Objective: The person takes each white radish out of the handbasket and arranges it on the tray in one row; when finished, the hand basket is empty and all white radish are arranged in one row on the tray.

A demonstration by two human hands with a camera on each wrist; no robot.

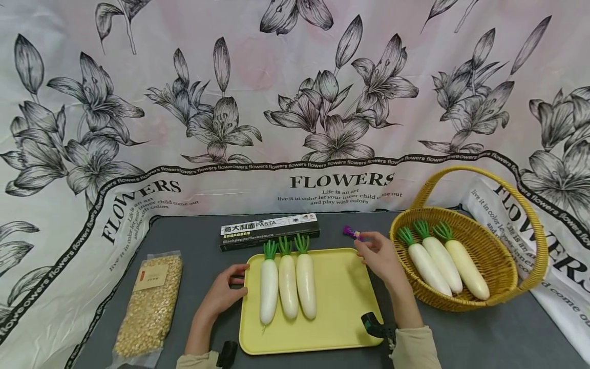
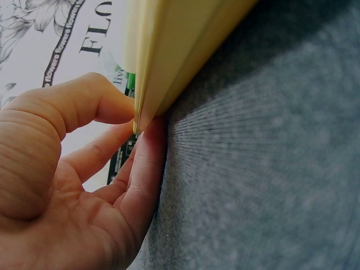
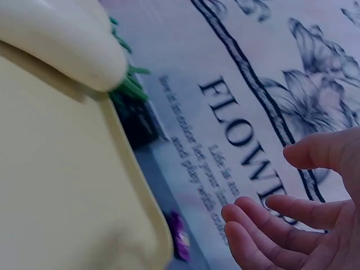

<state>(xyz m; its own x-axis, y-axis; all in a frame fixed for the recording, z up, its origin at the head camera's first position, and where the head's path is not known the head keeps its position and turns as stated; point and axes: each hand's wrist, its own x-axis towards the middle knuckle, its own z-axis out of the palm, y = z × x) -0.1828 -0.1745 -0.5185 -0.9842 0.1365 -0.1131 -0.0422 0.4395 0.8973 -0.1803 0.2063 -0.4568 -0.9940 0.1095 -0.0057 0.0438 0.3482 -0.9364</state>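
Left hand [image 1: 225, 292] pinches yellow tray [image 1: 345, 312]; right hand [image 1: 381, 258], fingers parted, holds nothing near purple candy [image 1: 351, 232]; three radishes [image 1: 288, 287] lie on tray

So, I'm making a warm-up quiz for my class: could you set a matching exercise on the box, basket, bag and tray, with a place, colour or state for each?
Things:
1. box
2. basket
3. bag
4. tray

Places, colours or states:
A. to the right of the tray
B. pinched at its edge by the left hand
C. black and white
D. to the left of the tray

Right pairs: 1-C, 2-A, 3-D, 4-B
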